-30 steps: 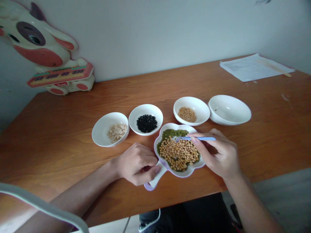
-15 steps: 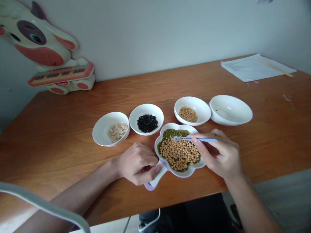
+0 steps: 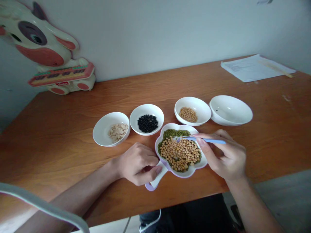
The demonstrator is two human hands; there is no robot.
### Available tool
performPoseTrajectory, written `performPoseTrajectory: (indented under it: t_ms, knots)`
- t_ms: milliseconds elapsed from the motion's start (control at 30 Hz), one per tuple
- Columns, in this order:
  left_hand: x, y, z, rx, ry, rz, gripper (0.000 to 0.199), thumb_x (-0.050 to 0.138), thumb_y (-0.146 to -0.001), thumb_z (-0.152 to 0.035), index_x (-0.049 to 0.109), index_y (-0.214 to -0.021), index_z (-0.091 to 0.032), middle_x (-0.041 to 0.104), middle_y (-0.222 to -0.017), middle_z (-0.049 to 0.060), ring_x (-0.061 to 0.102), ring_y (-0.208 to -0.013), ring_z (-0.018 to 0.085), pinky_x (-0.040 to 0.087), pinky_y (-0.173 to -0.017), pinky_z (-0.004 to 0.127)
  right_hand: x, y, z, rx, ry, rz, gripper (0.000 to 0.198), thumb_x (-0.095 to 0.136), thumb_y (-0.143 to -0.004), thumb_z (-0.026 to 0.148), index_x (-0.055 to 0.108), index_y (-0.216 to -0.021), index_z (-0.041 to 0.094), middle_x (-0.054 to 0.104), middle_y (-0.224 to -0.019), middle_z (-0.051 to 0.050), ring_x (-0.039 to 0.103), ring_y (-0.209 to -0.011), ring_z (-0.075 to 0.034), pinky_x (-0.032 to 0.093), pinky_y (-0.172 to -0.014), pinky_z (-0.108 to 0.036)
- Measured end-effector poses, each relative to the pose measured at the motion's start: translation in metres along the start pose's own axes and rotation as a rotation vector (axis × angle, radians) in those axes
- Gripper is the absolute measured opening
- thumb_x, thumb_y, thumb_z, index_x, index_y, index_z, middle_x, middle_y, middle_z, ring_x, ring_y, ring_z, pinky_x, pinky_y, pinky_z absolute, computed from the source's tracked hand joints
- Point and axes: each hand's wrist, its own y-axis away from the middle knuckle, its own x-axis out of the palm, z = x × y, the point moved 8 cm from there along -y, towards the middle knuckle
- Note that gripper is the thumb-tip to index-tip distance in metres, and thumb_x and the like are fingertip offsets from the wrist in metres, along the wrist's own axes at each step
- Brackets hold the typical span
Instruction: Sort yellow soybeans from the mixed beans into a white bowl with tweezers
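A white, flower-shaped dish with a lilac edge (image 3: 187, 174) holds yellow soybeans (image 3: 181, 152) spread over green mung beans (image 3: 175, 132). My left hand (image 3: 139, 165) is closed round the dish's handle (image 3: 160, 174) near the table's front. From the dish's right side, my right hand (image 3: 222, 153) pinches a slim blue tool (image 3: 209, 140). Its small tip, which looks forked, is down at the upper part of the beans. Blur leaves the exact tip shape unclear.
Behind the dish stand white bowls: one with pale flat seeds (image 3: 103, 127), one with black beans (image 3: 148, 123), one with soybeans (image 3: 188, 114), and one (image 3: 230, 110) with a dark speck. A cow-shaped toy keyboard (image 3: 65, 76) and papers (image 3: 255, 68) sit farther back.
My right hand has shifted slightly right, and more of the blue tool's back end sticks out. My left hand and the dish stay put.
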Motion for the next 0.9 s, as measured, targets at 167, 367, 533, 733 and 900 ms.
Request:
performPoseTrajectory:
  t_ms: [167,367,533,733,900]
  knots:
    - [0.000,0.001,0.000,0.003,0.002,-0.015,0.037,0.050,-0.098,-0.021,0.041,-0.062,-0.023,0.057,-0.054,0.000,0.050,-0.047,0.014,0.030,-0.048,0.035,-0.017,0.001,-0.006,0.020,0.129,-0.202,0.039,0.073,-0.090,0.008,0.077,-0.122,0.030,0.084,-0.102,-0.001,0.069,-0.072,-0.016,0.055,-0.066,-0.033]
    - [0.001,0.003,0.002,-0.006,-0.005,-0.030,0.035,0.050,-0.096,-0.020,0.037,-0.063,-0.023,0.056,-0.054,-0.001,0.048,-0.047,0.013,0.028,-0.049,0.034,-0.020,-0.008,-0.036,0.242,0.173,-0.336,0.026,0.070,-0.099,0.024,0.079,-0.122,0.028,0.083,-0.108,-0.004,0.077,-0.090,-0.021,0.061,-0.080,-0.035]
    - [0.003,0.004,0.002,0.001,-0.001,-0.029,0.034,0.052,-0.095,-0.019,0.037,-0.064,-0.023,0.056,-0.055,-0.001,0.047,-0.048,0.012,0.028,-0.049,0.034,-0.020,-0.002,-0.027,0.170,0.131,-0.304,0.032,0.072,-0.094,0.015,0.078,-0.122,0.028,0.082,-0.112,-0.005,0.077,-0.096,-0.022,0.061,-0.084,-0.036]
    - [0.001,0.002,0.001,-0.003,0.002,-0.026,0.035,0.052,-0.095,-0.019,0.035,-0.064,-0.023,0.053,-0.055,-0.002,0.044,-0.048,0.013,0.028,-0.049,0.035,-0.005,-0.003,-0.002,-0.029,-0.035,-0.052,0.033,0.074,-0.086,0.007,0.077,-0.113,0.027,0.083,-0.097,-0.003,0.071,-0.075,-0.020,0.057,-0.068,-0.037]
    - [0.002,0.003,0.002,-0.011,-0.003,-0.015,0.034,0.051,-0.095,-0.019,0.036,-0.065,-0.023,0.053,-0.055,-0.002,0.044,-0.049,0.013,0.029,-0.050,0.035,0.001,-0.003,-0.006,-0.016,-0.040,0.014,0.030,0.074,-0.086,0.008,0.077,-0.109,0.026,0.083,-0.098,-0.001,0.071,-0.078,-0.019,0.058,-0.072,-0.037]
